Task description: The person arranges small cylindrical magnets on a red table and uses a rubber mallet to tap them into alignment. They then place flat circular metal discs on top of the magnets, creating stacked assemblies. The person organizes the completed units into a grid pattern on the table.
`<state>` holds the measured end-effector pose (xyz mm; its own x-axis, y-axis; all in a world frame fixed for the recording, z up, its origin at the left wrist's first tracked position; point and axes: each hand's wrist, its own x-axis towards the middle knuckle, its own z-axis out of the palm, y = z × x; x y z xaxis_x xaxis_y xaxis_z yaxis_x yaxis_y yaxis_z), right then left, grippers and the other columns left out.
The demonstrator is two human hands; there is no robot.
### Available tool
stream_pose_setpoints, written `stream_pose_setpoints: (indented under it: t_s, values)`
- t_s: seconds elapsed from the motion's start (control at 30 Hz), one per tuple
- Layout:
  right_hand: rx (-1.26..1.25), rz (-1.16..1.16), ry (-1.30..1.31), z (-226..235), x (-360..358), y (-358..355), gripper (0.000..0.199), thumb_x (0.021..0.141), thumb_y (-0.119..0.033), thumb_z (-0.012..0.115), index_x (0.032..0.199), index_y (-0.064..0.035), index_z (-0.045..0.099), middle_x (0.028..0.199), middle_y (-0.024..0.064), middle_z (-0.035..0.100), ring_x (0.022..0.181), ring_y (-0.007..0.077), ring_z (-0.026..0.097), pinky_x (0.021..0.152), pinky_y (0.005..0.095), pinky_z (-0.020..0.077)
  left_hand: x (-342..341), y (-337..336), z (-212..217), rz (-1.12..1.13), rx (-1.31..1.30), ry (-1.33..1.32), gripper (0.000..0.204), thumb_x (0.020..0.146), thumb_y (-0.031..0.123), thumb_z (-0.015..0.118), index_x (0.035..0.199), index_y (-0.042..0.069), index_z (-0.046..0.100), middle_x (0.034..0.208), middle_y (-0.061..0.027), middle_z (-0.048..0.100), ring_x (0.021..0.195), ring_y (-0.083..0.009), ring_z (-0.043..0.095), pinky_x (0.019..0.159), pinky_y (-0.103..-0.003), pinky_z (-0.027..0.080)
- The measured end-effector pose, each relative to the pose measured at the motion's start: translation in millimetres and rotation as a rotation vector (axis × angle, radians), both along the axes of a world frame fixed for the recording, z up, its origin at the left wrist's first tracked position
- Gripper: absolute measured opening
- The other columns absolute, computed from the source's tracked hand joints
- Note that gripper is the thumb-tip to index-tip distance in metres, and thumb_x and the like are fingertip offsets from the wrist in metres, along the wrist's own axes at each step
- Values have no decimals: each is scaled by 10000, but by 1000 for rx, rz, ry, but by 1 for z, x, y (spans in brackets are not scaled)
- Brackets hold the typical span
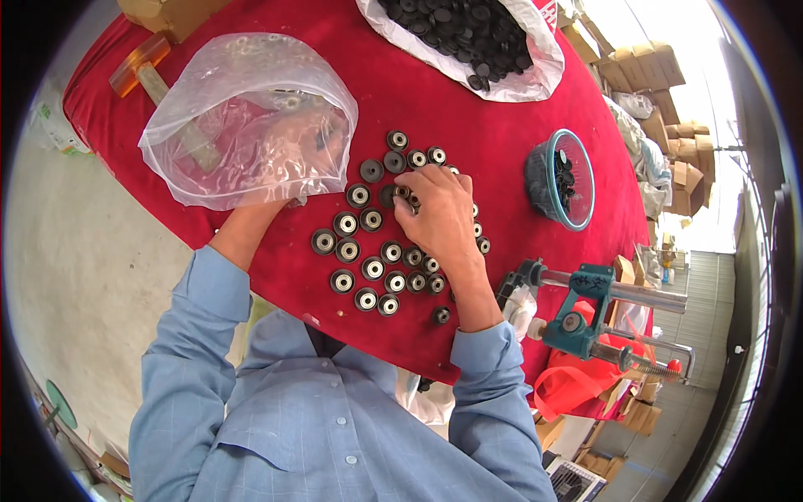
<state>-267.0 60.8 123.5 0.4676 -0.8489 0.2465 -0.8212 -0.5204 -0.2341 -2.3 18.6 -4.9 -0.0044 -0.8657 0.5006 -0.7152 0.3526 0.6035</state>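
Many small black wheels (373, 268) with metal bearing centres stand in a loose cluster on the red cloth in front of me. My right hand (445, 209) reaches over the cluster, thumb and fingers curled round a few wheels at its upper part. To the left, my left hand (294, 146) is inside a clear plastic bag (242, 79) with its mouth towards me. Glare and plastic blur the left fingers, and a dark patch shows beside them. Several bearing wheels show faintly in the bag's far end.
A hammer with an orange head (140, 65) lies partly behind the bag. A white sack (544, 71) of black round parts sits at the far side. On the right are a clear blue-rimmed bowl (559, 180) with black parts and a green hand press (577, 305).
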Motion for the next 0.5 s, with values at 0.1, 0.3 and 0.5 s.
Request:
stream_pose_setpoints:
  t_s: [0.1, 0.3, 0.5]
  values:
    - [-45, -98, -101, 1, 7, -9, 211, 865, -165, 801, 1053, -80, 755, 921, 58, 719, 940, 260, 685, 910, 460, 453, 1, 1, 0, 6, -3, 5, 225, 1031, 178, 648, 1193, 25, 672, 1085, -113, 722, 1024, -231, 716, 854, -367, 580]
    - [-162, -53, -73, -17, 13, -24, 159, 885, -137, 794, 1031, -81, 770, 969, 42, 731, 958, 261, 679, 927, 450, 446, -1, 0, 1, 0, -5, 12, 222, 1027, 176, 652, 1187, 25, 675, 1078, -113, 723, 1016, -232, 717, 849, -368, 580]
    - [-216, -9, -57, -29, 12, -16, 193, 888, -87, 764, 1075, -69, 803, 1109, 31, 711, 1061, 254, 646, 947, 456, 436, -1, 1, 1, 2, -2, 17, 219, 1023, 173, 655, 1182, 25, 678, 1072, -114, 725, 1008, -233, 717, 844, -369, 579]
